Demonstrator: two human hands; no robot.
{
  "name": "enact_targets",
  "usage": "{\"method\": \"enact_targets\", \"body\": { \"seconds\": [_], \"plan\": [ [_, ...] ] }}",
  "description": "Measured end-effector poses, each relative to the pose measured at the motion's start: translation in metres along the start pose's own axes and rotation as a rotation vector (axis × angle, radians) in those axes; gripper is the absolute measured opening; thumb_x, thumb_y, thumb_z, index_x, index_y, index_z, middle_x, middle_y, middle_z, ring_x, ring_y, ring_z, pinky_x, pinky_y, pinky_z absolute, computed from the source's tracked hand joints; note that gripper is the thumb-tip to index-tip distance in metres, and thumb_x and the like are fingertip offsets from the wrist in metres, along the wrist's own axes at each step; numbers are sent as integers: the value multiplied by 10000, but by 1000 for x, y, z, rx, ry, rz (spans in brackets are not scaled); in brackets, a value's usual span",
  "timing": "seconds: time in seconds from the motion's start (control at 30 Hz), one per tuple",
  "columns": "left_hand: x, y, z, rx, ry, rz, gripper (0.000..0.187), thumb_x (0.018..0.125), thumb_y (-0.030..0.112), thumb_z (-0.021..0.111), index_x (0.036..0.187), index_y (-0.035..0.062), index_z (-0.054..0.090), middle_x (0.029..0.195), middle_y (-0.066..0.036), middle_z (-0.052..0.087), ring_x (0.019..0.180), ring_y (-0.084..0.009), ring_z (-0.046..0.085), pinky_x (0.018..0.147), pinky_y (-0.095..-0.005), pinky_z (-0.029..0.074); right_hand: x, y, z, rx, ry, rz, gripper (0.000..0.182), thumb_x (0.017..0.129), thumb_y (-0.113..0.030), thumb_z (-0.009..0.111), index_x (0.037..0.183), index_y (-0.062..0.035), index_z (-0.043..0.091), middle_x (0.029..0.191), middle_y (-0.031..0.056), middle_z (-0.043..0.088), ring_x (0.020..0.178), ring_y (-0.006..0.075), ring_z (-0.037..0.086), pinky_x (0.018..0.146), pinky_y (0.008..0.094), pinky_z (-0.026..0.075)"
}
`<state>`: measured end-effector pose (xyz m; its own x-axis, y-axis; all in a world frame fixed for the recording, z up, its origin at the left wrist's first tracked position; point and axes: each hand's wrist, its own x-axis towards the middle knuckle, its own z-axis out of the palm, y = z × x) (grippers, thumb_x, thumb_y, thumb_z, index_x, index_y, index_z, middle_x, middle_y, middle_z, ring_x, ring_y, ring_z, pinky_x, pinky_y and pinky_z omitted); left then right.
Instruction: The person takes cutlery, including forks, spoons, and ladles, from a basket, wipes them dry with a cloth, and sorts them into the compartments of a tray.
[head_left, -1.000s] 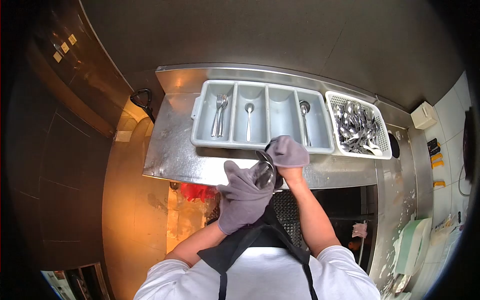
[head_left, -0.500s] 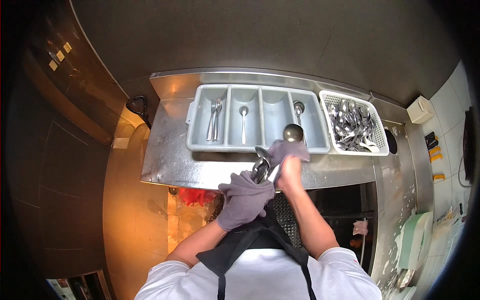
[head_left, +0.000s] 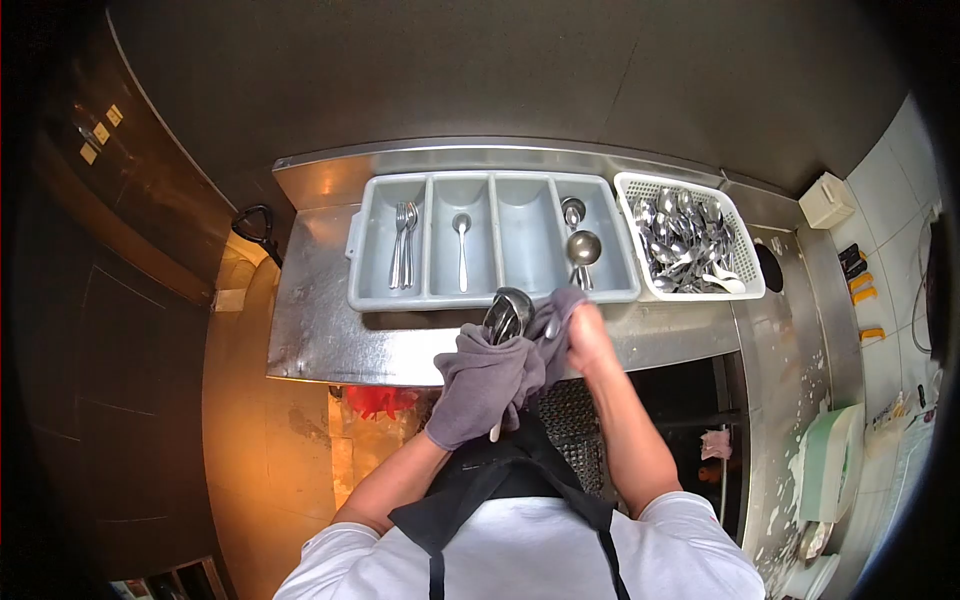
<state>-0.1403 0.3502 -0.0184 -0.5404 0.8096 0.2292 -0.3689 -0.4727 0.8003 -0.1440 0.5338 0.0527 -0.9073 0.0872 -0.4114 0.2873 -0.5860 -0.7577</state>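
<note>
Grey cloth (head_left: 478, 385) covers my left hand (head_left: 485, 375), which is closed around a bundle of metal spoons or small ladles (head_left: 509, 315). Their bowls point up, and a handle end pokes out underneath. My right hand (head_left: 592, 342) pinches another part of the cloth around the handle of a ladle (head_left: 583, 247); the fingers are partly hidden. This ladle's bowl is over the right compartment of the grey cutlery tray (head_left: 395, 303), where another ladle (head_left: 573, 211) lies. Forks (head_left: 403, 245) lie in the leftmost compartment and one spoon (head_left: 462, 250) in the second.
A white perforated basket (head_left: 745, 240) heaped with spoons stands right of the tray. Both rest on a steel counter (head_left: 320, 320) with a raised back edge. At right are a white box (head_left: 827, 202), orange-handled tools (head_left: 866, 294) on the wall and a green-and-white container (head_left: 832, 480).
My right hand has moved rightward with the ladle, its bowl now farther over the right compartment. The bundle in my left hand stands more upright. The whole view has shifted slightly.
</note>
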Motion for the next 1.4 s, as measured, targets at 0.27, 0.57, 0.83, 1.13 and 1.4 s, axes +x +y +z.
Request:
{"method": "enact_targets", "body": {
  "seconds": [0.27, 0.57, 0.83, 1.13, 1.4],
  "plan": [
    [16, 130, 107, 762, 493, -365, 366, 866, 266, 698, 1080, 9, 551, 825, -78, 592, 765, -150, 599, 648, -314, 497, -31, 10, -4, -301, -142, -386, 392, 901, -147, 654, 1251, -20, 534, 1162, 78, 599, 1055, 172, 584, 881, 314, 503],
    [6, 84, 67, 1303, 325, -65, 458, 742, 251, 816, 1061, 26, 575, 914, -52, 593, 898, -174, 585, 752, -311, 469, -30, -10, 14, -434, -324, -502, 394, 813, -104, 654, 1159, 41, 531, 1108, 117, 614, 986, 170, 590, 892, 284, 485],
    [2, 103, 91, 714, 495, -373, 359, 868, 242, 701, 1119, 3, 611, 1104, -88, 630, 1002, -133, 599, 831, -262, 489, -41, -26, 26, -226, -327, -582, 378, 770, -269, 666, 941, 38, 527, 1003, 216, 643, 882, 198, 610, 808, 285, 498],
    [-28, 58, 51, 1422, 309, -90, 426, 844, 299, 695, 1146, 26, 569, 1029, -110, 531, 948, -284, 543, 843, -428, 435, -39, -11, 19, -734, 101, -870, 175, 821, -33, 689, 974, -19, 604, 942, 96, 686, 842, 157, 635, 772, 278, 511],
    [-19, 62, 67, 1593, 12, -23, 444, 821, 342, 675, 1073, -4, 558, 936, -147, 554, 904, -275, 539, 744, -435, 446, -3, 27, -32, -1084, 347, -1142, 71, 781, -57, 672, 817, -11, 631, 801, 144, 685, 777, 309, 668, 776, 389, 523]
  ]
}}
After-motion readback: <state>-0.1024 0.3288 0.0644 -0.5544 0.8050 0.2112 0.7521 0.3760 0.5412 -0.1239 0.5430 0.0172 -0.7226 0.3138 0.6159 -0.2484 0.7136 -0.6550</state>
